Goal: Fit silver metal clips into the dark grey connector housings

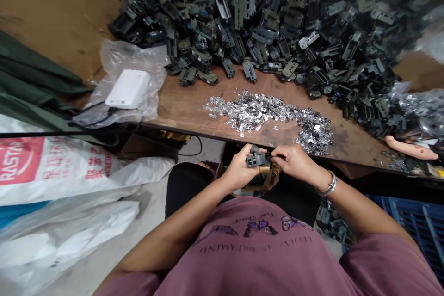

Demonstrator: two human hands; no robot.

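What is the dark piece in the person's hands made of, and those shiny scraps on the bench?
The dark piece looks like moulded plastic: matte, with crisp boxy edges, though it may have metal inside. The shiny scraps seem to be thin metal, bright and silvery with sharp glints; which metal is unclear.

**Small parts-assembly workshop**

A rough wooden workbench (180,108) stands against a cardboard sheet (58,18), loaded with a great heap of dark plastic housings (249,23) and a spread of small stamped silver metal clips (260,113). Printed woven sacks (41,171) slump on the concrete floor (154,222) beside it, and a blue plastic crate (416,226) sits below the bench's right end. Bulk loose parts and bare, worn surfaces mark a small production floor.
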